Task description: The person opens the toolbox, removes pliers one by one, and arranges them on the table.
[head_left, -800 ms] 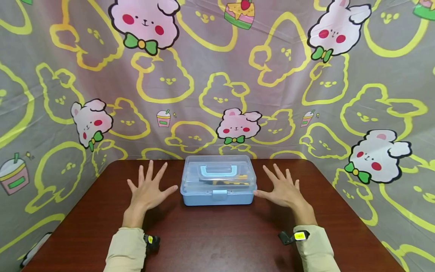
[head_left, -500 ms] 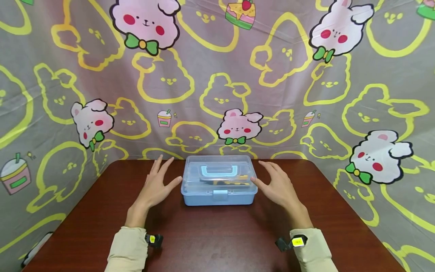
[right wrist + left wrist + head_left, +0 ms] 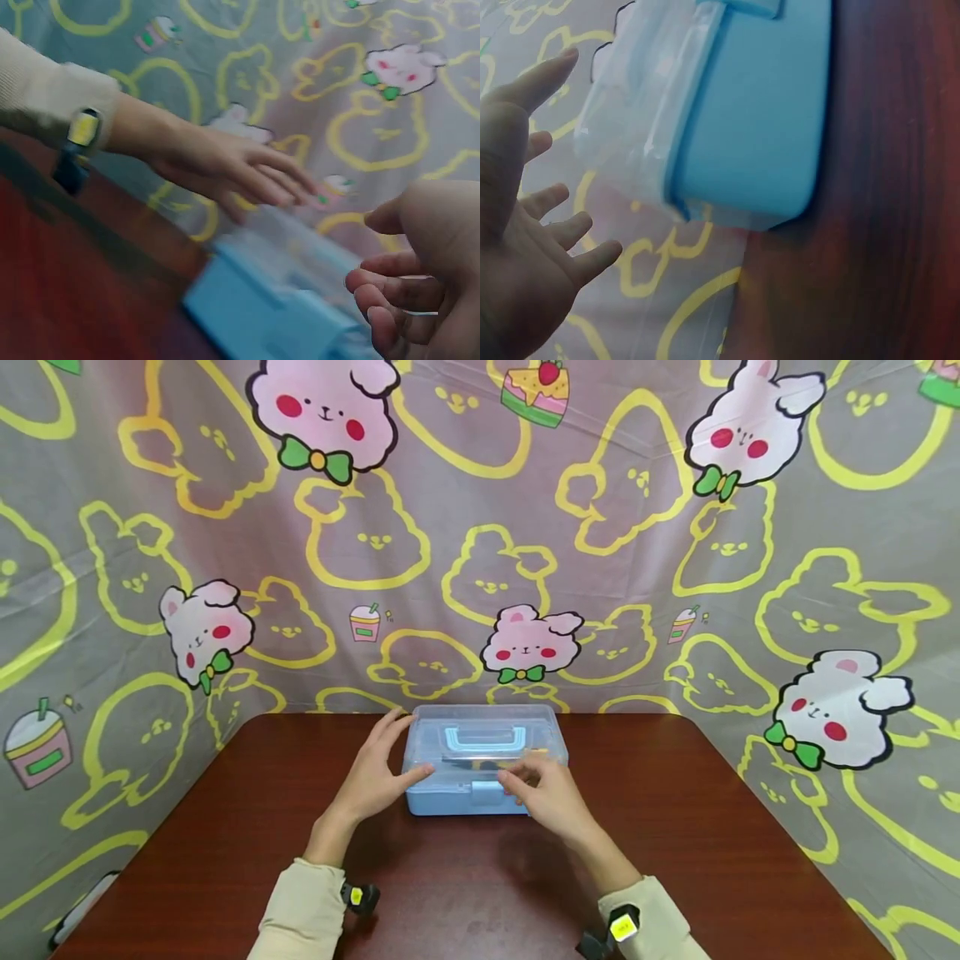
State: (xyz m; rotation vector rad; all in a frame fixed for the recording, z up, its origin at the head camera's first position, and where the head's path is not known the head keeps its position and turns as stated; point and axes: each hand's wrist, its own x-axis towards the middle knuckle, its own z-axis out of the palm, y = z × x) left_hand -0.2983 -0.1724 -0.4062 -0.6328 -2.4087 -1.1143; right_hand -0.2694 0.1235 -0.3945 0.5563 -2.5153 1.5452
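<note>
A storage box (image 3: 438,803) with a light blue base and a clear lid sits closed at the back of the table. A blue handle (image 3: 450,740) lies on its lid and a blue latch (image 3: 486,792) is at its front. Through the lid shows something black and yellow. My left hand (image 3: 373,778) is at the box's left side, fingers extended and thumb spread near the front corner; whether it touches, I cannot tell. My right hand (image 3: 553,793) hovers before the latch, its fingers loosely bent and thumb apart from them in the right wrist view, holding nothing.
The dark brown wooden table (image 3: 450,893) has its back edge just behind the box. A patterned cloth (image 3: 615,560) hangs around the back and sides. A white and black object (image 3: 82,910) shows partly at the lower left edge.
Both hands have moved inward. The left has come up to the box's left side; the right has swung left from the box's right side to the front near the latch, its fingers bending. The box stays put.
</note>
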